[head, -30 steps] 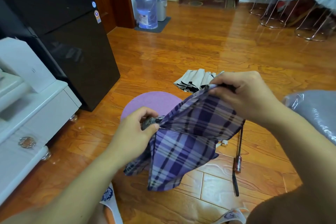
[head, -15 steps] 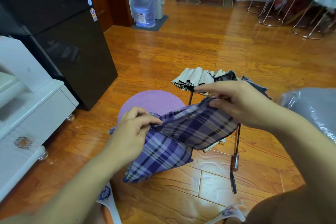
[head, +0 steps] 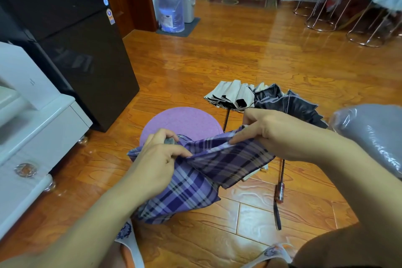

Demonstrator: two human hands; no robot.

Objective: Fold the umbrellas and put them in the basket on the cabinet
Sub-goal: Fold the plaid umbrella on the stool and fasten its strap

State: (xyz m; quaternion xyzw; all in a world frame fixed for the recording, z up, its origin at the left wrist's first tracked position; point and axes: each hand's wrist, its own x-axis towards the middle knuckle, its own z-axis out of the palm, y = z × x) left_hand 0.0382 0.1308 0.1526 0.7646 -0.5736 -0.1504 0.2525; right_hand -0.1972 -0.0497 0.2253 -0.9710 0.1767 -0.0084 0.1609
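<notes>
**Head view: both hands on the purple plaid umbrella**

Head camera looks down, and mid-frame the purple plaid fabric umbrella [head: 202,172] hangs bunched over the glossy orange wooden floor [head: 217,61]. Left hand [head: 156,159] grips its canopy and a grey end piece, fingers curled tight. Right hand [head: 280,135] pinches a fold of the cloth, centre right. Behind, centre frame, a beige-and-black folded umbrella [head: 232,95] and a black umbrella with grey trim [head: 289,104] lie on the floor, touching. A round lilac mat [head: 180,122] sits under the hands. White cabinet [head: 32,128] at left edge.
</notes>
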